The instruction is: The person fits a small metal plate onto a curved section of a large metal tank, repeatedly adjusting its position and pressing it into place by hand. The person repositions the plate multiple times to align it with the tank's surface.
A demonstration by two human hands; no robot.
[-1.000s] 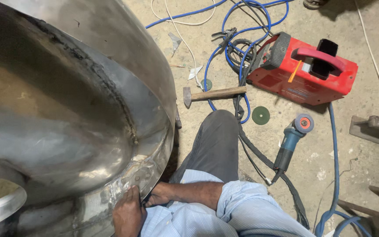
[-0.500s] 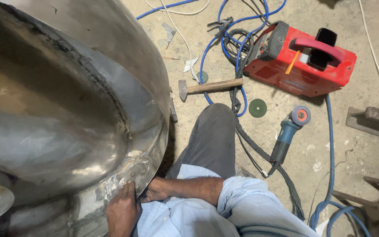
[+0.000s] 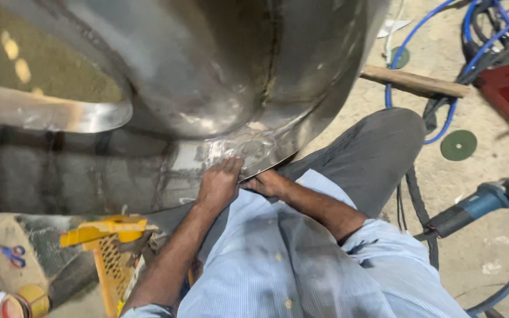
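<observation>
Item: big steel shell (image 3: 219, 76), lower rim against my lap; my view has swung left since a second ago, yellow stand (image 3: 104, 235) now showing; left hand (image 3: 219, 184) remains flat on the seam, fingers together; right hand (image 3: 266, 184) under the edge, fingers hidden, cannot tell; grinder (image 3: 478, 203) lies on the floor, well apart.

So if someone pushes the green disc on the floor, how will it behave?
The green disc lies flat on the dusty floor, so it would probably slide, not roll. It looks thin and likely light, yet probably stiff; on edge it could roll.
</observation>
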